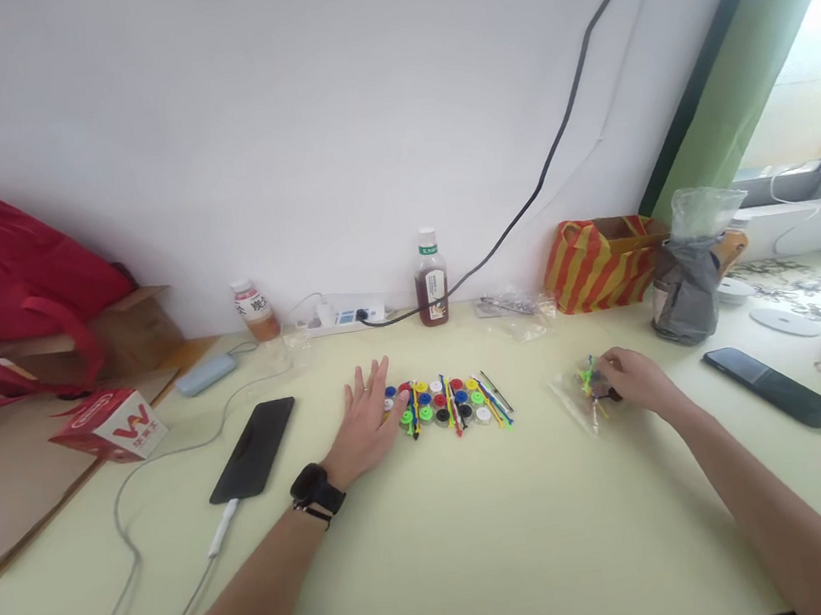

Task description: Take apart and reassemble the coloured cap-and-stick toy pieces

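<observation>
The left hand point(369, 422) lay flat, fingers spread, by the left end of the round caps point(439, 401), maybe to keep their rows neat, with thin sticks point(456, 412) across them. Open worktop point(530, 524) came next, reaching down to the near edge, then a see-through bag point(579, 408) of bright bits point(587, 380), which the right hand point(636, 381) seemed to pinch to steady it.

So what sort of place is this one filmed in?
Probably an indoor workspace, perhaps a small workshop or office. The pale green table stands against a plain white wall, a power strip lies along its back, and small colored round pieces are set out in rows.
</observation>
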### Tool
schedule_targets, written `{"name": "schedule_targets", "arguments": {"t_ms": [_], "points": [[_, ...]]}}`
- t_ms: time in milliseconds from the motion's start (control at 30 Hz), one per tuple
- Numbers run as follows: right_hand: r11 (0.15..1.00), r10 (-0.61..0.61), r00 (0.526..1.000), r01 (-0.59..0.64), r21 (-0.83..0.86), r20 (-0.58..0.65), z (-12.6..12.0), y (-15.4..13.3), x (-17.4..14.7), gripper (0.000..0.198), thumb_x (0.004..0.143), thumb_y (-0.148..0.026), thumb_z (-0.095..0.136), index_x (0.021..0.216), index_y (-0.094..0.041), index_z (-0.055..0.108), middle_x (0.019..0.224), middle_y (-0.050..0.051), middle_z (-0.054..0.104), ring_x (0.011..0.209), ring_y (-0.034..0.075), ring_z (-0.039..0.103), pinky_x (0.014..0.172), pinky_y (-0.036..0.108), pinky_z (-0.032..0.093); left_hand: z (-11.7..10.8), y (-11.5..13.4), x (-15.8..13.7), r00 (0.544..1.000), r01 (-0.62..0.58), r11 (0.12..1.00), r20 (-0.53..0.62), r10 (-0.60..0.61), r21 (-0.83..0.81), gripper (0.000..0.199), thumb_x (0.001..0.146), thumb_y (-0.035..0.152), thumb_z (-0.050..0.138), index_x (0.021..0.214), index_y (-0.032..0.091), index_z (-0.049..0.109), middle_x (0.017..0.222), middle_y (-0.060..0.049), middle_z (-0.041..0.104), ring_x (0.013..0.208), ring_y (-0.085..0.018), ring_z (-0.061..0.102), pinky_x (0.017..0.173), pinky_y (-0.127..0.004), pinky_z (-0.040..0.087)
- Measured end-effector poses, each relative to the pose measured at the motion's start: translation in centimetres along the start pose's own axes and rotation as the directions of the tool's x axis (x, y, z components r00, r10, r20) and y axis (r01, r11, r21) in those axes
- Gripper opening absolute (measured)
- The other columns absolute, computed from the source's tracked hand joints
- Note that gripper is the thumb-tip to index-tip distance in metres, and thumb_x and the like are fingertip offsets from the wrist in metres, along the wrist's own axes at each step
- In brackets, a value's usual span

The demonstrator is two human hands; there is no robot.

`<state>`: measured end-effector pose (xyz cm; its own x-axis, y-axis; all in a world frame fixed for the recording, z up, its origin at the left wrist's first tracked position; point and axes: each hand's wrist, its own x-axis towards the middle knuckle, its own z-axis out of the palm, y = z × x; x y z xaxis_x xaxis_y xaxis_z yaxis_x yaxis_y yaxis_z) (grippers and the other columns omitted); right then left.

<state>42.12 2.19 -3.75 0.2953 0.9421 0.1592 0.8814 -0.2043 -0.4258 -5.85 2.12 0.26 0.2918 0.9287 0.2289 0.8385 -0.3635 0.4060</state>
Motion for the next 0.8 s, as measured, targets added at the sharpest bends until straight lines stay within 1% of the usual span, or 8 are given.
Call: {"name": "schedule_targets", "arguments": {"t_ms": [67, 167, 233, 300, 400, 467, 633, 800], "points": [[1.0, 0.031, 0.997, -0.031, 0.003, 0.068, -0.4, -0.3, 0.7, 0.029, 0.091, -0.038, 0.047, 0.093, -0.018, 0.067, 0.089, 0.011, 0.074, 0.08, 0.024, 0.067, 0.066, 0.031, 0.046, -0.7, 1.7, 0.1, 0.993, -0.103, 0.995, -0.062, 0.103, 0.01, 0.061, 0.105, 0.053, 0.034, 0.16, 0.027, 0.028, 0.169, -0.008, 0.024, 0.158, -0.034, 0.008, 0.125, -0.059, 0.016], [0.998, 0.059, 0.98, -0.052, -0.044, 0.191, -1.3, -0.8, 2.0, 0.021, 0.087, -0.035, 0.052, 0.083, -0.018, 0.064, 0.093, 0.013, 0.074, 0.084, 0.025, 0.067, 0.064, 0.03, 0.044, -1.2, 5.7, 0.6, 0.952, -0.305, 0.952, -0.021, 0.305, -0.02, 0.047, 0.105, 0.045, 0.04, 0.145, 0.023, 0.052, 0.156, -0.009, 0.048, 0.151, -0.029, 0.034, 0.123, -0.047, 0.029], [0.997, 0.062, 0.967, -0.05, -0.052, 0.245, -1.8, -1.2, 2.8, 0.02, 0.086, -0.035, 0.056, 0.079, -0.018, 0.063, 0.089, 0.013, 0.074, 0.082, 0.025, 0.067, 0.063, 0.029, 0.045, -0.7, 8.8, 1.5, 0.873, -0.474, 0.877, 0.084, 0.48, -0.081, 0.036, 0.104, 0.039, 0.043, 0.129, 0.024, 0.063, 0.138, -0.008, 0.065, 0.138, -0.026, 0.051, 0.117, -0.041, 0.038], [0.997, 0.075, 0.947, -0.067, -0.038, 0.311, -2.3, -1.8, 3.4, 0.017, 0.081, -0.035, 0.063, 0.08, -0.018, 0.065, 0.077, 0.009, 0.072, 0.073, 0.023, 0.066, 0.06, 0.029, 0.045, 0.5, 11.8, 2.8, 0.814, -0.548, 0.829, 0.158, 0.56, -0.112, 0.031, 0.101, 0.035, 0.047, 0.12, 0.022, 0.068, 0.123, -0.008, 0.072, 0.12, -0.024, 0.064, 0.107, -0.038, 0.046], [0.987, 0.142, 0.847, -0.161, -0.008, 0.513, -3.2, -2.9, 4.4, 0.018, 0.071, -0.023, 0.07, 0.088, -0.019, 0.069, 0.062, 0.003, 0.065, 0.06, 0.02, 0.063, 0.057, 0.028, 0.047, 3.2, 15.1, 5.5, 0.778, -0.58, 0.813, 0.259, 0.572, -0.053, 0.027, 0.097, 0.033, 0.051, 0.098, 0.019, 0.073, 0.106, -0.01, 0.075, 0.102, -0.025, 0.069, 0.094, -0.038, 0.051], [0.979, 0.156, 0.799, -0.201, 0.014, 0.581, -3.8, -3.7, 5.2, 0.026, 0.067, -0.016, 0.069, 0.093, -0.019, 0.069, 0.06, 0.001, 0.062, 0.057, 0.018, 0.062, 0.057, 0.027, 0.048, 4.9, 16.5, 7.3, 0.788, -0.553, 0.833, 0.332, 0.519, 0.01, 0.025, 0.091, 0.031, 0.054, 0.081, 0.018, 0.072, 0.094, -0.01, 0.075, 0.092, -0.026, 0.07, 0.085, -0.037, 0.052], [0.987, 0.104, 0.826, -0.155, 0.045, 0.554, -5.6, -5.0, 7.2, 0.029, 0.068, -0.009, 0.059, 0.095, -0.016, 0.068, 0.061, 0.001, 0.061, 0.054, 0.016, 0.059, 0.055, 0.026, 0.047, 6.7, 17.1, 9.4, 0.797, -0.5, 0.866, 0.406, 0.447, 0.028, 0.015, 0.078, 0.026, 0.059, 0.068, 0.019, 0.068, 0.075, -0.009, 0.072, 0.07, -0.024, 0.068, 0.058, -0.031, 0.047], [0.996, -0.039, 0.844, -0.008, 0.085, 0.535, -7.9, -6.9, 6.9, 0.041, 0.073, -0.011, 0.056, 0.112, -0.016, 0.069, 0.08, 0.007, 0.07, 0.067, 0.019, 0.066, 0.059, 0.026, 0.049, 6.4, 16.2, 9.1, 0.78, -0.466, 0.885, 0.47, 0.412, -0.002, 0.01, 0.07, 0.027, 0.064, 0.066, 0.02, 0.068, 0.073, -0.008, 0.072, 0.07, -0.024, 0.068, 0.059, -0.03, 0.047]]}}
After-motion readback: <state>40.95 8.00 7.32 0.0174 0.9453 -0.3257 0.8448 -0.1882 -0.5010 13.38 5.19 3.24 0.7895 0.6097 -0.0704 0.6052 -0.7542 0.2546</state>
